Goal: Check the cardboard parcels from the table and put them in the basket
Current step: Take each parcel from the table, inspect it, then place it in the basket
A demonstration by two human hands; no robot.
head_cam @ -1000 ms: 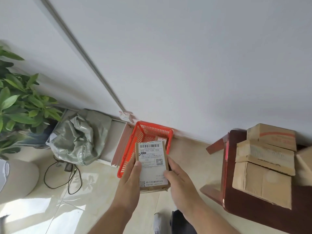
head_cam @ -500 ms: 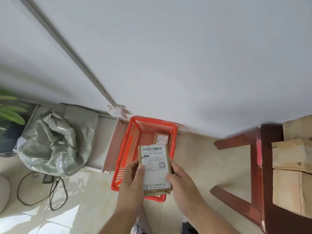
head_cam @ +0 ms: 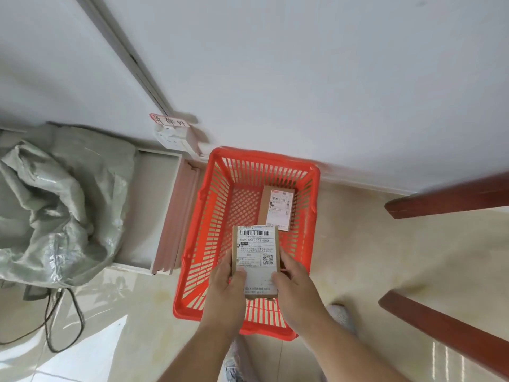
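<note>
A small cardboard parcel (head_cam: 255, 252) with a white shipping label faces up above the near half of the red plastic basket (head_cam: 212, 216), which stands on the floor against the wall. My left hand (head_cam: 224, 296) grips the parcel's left edge, thumb on the label. My right hand (head_cam: 296, 290) grips its right edge, thumb also on the label. A second labelled cardboard parcel (head_cam: 276, 206) lies flat on the basket's bottom at the far right.
Dark red wooden table legs (head_cam: 446, 195) reach in from the right. A grey woven sack (head_cam: 55, 205) sits on a low white tray at the left, with black cables (head_cam: 66, 321) on the tiled floor. A white wall socket (head_cam: 173, 135) is behind the basket.
The view has swung left and down over the basket, so the table's parcels have left the frame. Both hands have carried the parcel forward to above the basket.
</note>
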